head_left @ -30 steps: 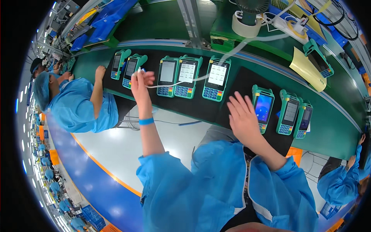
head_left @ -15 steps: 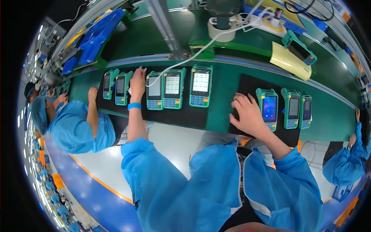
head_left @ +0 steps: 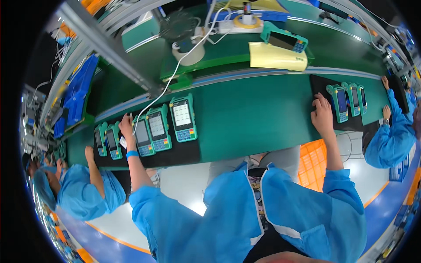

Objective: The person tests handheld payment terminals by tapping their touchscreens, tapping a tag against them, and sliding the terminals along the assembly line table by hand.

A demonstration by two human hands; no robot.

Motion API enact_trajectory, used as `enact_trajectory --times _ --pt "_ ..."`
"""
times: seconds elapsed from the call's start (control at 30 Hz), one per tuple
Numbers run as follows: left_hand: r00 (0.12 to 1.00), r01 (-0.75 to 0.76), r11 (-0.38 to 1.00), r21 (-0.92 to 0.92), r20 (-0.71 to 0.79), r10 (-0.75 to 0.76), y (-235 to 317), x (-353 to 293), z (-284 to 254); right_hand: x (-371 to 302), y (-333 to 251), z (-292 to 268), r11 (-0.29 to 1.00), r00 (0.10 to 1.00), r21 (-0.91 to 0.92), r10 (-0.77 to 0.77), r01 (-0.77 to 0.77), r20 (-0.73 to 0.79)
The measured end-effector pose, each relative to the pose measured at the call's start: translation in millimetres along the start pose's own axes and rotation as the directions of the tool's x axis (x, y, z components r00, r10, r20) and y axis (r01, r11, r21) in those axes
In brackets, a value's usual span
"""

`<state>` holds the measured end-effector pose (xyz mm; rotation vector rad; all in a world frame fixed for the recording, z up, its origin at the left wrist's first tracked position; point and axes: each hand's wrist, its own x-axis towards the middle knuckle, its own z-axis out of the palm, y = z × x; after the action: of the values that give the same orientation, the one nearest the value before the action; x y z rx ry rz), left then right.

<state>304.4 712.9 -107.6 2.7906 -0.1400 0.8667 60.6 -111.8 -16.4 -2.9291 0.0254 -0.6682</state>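
Note:
My left hand [head_left: 126, 129], a blue band on its wrist, rests at the black mat [head_left: 184, 153] on the left, fingers stretched toward the bench's back. Green payment terminals flank it: a dark-screened one [head_left: 113, 141] on its left and a grey-screened one [head_left: 143, 136] on its right. A small white piece [head_left: 123, 143] shows beside the palm; what it belongs to is unclear. Further right stand two lit terminals, including one [head_left: 183, 117] set apart. My right hand [head_left: 322, 115] lies with loosely bent fingers on a second black mat [head_left: 319, 84], left of a terminal [head_left: 340, 103] there.
A white cable [head_left: 175, 72] hangs across the left terminals. On the raised shelf are a fan [head_left: 180, 30], a yellow sheet [head_left: 277, 57] and another terminal [head_left: 285, 39]. Co-workers in blue sit left [head_left: 90, 190] and right [head_left: 388, 147]. An orange crate [head_left: 312, 164] is below the bench.
The right mat with its terminals has moved right along with my right hand, widening the gap between the mats. My left hand keeps its place among the left terminals. The view has shifted and tilted.

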Motion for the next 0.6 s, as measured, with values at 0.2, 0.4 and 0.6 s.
enact_trajectory --times 0.2,0.4,0.6 --pt "0.958 0.275 0.962 0.002 0.086 -0.274 71 10 24 -26 -113 13 0.812 0.999 0.581 0.048 -0.053 0.025" --pt "0.870 0.489 0.851 -0.194 0.176 -0.460 165 -12 -6 -42 -233 9 0.513 0.964 0.854 -0.177 -0.082 0.198" --pt "0.800 0.580 0.319 -0.750 0.451 -0.394 304 -36 -38 -37 -222 18 0.775 0.993 0.631 -0.084 0.014 0.081"
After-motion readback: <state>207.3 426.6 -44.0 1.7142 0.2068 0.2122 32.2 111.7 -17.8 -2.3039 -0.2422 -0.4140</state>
